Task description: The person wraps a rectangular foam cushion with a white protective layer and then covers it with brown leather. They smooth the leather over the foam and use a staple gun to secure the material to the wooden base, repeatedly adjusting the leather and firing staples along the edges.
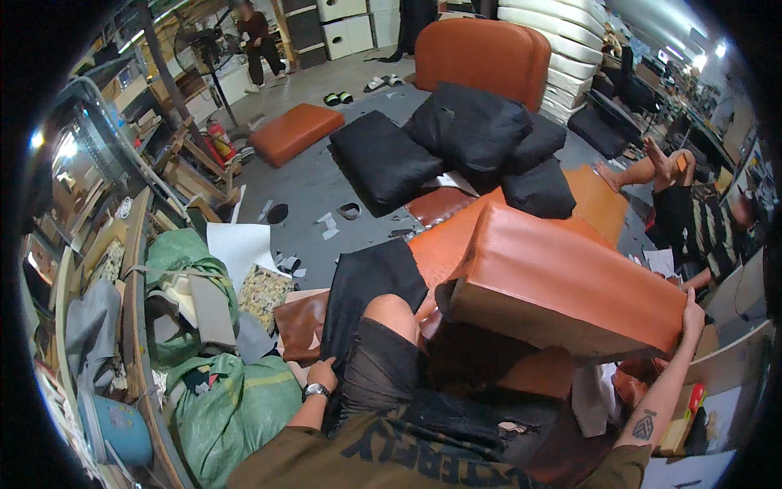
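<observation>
My right hand (pixel 691 314) grips the right end of a thick orange upholstered cushion (pixel 570 285), tilted over my lap with its brown underside showing. My left hand (pixel 322 375), with a watch on the wrist, is closed at the edge of a black sheet of material (pixel 358 273) beside my bent left knee. Brown leather scraps (pixel 297 322) lie left of that hand. Orange sheet material (pixel 599 204) spreads behind the cushion. A pile of black cushions (pixel 456 130) sits beyond it on the floor.
Green sacks (pixel 228 416) and boards (pixel 134 293) crowd my left. A loose orange cushion (pixel 293 134) and a large one (pixel 476 61) lie and stand farther back. At right, a co-worker (pixel 692 228) reclines with bare feet raised. Another person (pixel 257 45) stands at back left near a fan.
</observation>
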`<state>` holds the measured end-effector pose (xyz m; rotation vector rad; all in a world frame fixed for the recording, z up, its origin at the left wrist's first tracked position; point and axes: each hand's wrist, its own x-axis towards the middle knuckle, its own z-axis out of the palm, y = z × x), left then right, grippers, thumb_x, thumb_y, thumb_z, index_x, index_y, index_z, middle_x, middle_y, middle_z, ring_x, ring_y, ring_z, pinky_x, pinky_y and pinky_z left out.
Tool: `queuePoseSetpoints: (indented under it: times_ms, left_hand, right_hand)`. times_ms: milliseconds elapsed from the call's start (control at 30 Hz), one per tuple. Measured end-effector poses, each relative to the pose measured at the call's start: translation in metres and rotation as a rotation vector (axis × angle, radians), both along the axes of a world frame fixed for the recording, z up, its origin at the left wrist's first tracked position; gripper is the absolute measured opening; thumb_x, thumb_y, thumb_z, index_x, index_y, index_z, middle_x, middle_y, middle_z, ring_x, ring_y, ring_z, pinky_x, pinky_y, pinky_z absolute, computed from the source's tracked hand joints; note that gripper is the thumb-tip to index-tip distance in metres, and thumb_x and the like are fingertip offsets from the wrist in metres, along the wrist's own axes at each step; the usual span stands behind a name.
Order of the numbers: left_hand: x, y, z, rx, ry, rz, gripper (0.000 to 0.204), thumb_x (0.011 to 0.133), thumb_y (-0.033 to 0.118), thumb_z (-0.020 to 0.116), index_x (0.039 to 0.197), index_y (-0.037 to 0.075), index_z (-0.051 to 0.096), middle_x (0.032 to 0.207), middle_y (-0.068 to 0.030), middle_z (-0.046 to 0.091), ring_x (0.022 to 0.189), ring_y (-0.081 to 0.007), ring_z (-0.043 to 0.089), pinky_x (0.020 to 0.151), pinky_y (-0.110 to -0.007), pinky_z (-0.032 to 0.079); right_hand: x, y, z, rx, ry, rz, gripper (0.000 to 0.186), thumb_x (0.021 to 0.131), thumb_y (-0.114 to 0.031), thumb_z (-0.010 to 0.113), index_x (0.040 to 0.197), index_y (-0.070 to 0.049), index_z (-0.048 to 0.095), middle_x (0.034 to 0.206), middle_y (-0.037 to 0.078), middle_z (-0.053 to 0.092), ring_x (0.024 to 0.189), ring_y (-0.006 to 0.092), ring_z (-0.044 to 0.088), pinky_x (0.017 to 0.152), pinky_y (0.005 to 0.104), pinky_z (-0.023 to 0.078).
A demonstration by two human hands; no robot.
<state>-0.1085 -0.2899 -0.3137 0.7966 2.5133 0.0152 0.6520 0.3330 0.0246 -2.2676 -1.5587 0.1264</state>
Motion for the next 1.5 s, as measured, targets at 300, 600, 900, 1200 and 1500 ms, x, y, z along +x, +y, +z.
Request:
queuePoseSetpoints:
  times_ms: [300, 600, 900, 1200, 1500]
  left_hand:
    - [-0.007, -0.077, 0.068, -0.694, -0.339, -0.684, 0.064, 0.089, 0.057, 0.073, 0.128, 0.006, 0.079, 0.137, -0.0151, 0.075, 0.124, -0.0358, 0.072, 0.102, -0.052, 0.058]
    - [0.043, 0.134, 0.380, 1.142, -0.360, -0.831, 0.019, 0.100, 0.017, 0.069, 0.110, 0.003, 0.077, 0.108, -0.0153, 0.077, 0.104, -0.0317, 0.074, 0.090, -0.043, 0.058]
    - [0.298, 0.176, 0.490, 0.903, -1.497, -2.103, 0.014, 0.101, 0.017, 0.070, 0.106, 0.005, 0.077, 0.109, -0.0138, 0.073, 0.107, -0.0347, 0.069, 0.089, -0.047, 0.055]
    - [0.352, 0.187, 0.472, 0.813, -1.734, -2.181, 0.016, 0.101, 0.018, 0.069, 0.106, 0.004, 0.076, 0.111, -0.0153, 0.073, 0.108, -0.0354, 0.069, 0.090, -0.048, 0.055]
    - [0.365, 0.188, 0.474, 0.774, -1.848, -2.224, 0.018, 0.101, 0.019, 0.069, 0.107, 0.002, 0.075, 0.113, -0.0168, 0.072, 0.110, -0.0362, 0.068, 0.091, -0.048, 0.054]
  right_hand:
    - [0.031, -0.013, -0.021, 0.114, 0.119, 0.005, 0.096, 0.103, -0.078, 0.046, 0.124, 0.012, 0.072, 0.128, 0.032, 0.072, 0.126, 0.0459, 0.065, 0.110, 0.0481, 0.046]
    - [-0.007, -0.044, -0.007, 0.358, -0.320, 0.073, 0.062, 0.111, -0.054, 0.053, 0.129, 0.001, 0.074, 0.124, 0.022, 0.076, 0.115, 0.0449, 0.069, 0.099, 0.0495, 0.052]
    - [-0.007, -0.063, -0.004, 0.271, 0.038, 0.228, 0.062, 0.109, -0.058, 0.055, 0.127, -0.002, 0.077, 0.121, 0.019, 0.078, 0.110, 0.0401, 0.072, 0.093, 0.0481, 0.055]
    - [-0.025, -0.076, 0.003, 0.307, 0.007, 0.161, 0.067, 0.106, -0.061, 0.058, 0.127, 0.000, 0.076, 0.121, 0.023, 0.078, 0.113, 0.0418, 0.071, 0.100, 0.0484, 0.054]
    - [-0.019, -0.074, -0.003, 0.355, 0.046, 0.186, 0.067, 0.106, -0.061, 0.060, 0.125, 0.001, 0.077, 0.117, 0.024, 0.078, 0.109, 0.0410, 0.073, 0.097, 0.0475, 0.054]
